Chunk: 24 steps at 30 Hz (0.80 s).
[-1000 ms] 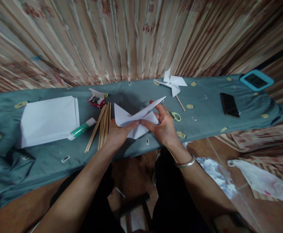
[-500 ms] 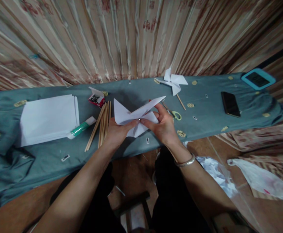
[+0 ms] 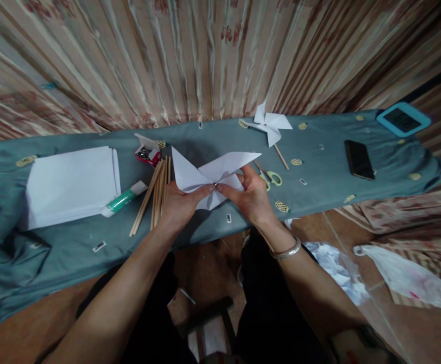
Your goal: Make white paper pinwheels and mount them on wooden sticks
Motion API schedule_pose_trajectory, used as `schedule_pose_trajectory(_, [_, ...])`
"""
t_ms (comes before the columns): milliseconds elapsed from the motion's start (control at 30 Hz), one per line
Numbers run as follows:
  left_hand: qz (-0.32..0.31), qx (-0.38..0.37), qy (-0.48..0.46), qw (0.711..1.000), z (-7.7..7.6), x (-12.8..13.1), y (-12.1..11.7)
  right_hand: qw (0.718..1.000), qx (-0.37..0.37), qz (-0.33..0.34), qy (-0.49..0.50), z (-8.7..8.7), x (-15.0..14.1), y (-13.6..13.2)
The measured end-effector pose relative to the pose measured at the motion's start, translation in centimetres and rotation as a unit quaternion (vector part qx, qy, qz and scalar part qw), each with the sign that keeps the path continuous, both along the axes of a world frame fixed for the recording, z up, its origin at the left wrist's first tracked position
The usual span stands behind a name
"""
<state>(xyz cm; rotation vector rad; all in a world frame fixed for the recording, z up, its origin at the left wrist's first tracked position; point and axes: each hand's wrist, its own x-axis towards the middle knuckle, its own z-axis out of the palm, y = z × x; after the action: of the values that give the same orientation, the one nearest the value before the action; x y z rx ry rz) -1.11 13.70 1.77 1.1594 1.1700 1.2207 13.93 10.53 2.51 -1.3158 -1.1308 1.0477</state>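
Note:
Both my hands hold a white paper pinwheel [image 3: 226, 164] above the cloth-covered table. My left hand [image 3: 180, 205] grips its left side, thumb tip at the centre. From the right, my right hand [image 3: 256, 197] pinches it, thumb also at the centre and fingers behind the paper. A small shiny pin head shows between the two thumb tips. Fingers behind the paper are partly hidden. Just left of my left hand lie several thin wooden sticks [image 3: 154, 194]. Scissors [image 3: 273, 178] with pale green handles lie beyond my right hand, partly covered by it.
A paper stack [image 3: 72, 187], a green glue tube [image 3: 124, 199] and an open red box of small metal pieces [image 3: 148, 154] are on the left. Another pinwheel on a stick [image 3: 269, 124], a phone [image 3: 358, 159] and a blue-framed device [image 3: 404, 120] lie right. Plastic bags [image 3: 413, 278] are on the floor.
The held pinwheel has tilted so its blades show more openly, and both thumbs stay at its centre. The whole view has shifted slightly.

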Motion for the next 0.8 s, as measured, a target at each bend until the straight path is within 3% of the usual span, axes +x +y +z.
schedule_pose_trajectory(800, [0.001, -0.014, 0.007, 1.0, 0.46, 0.04, 0.02, 0.998, -0.017, -0.019, 0.052, -0.34, -0.23, 0.23])
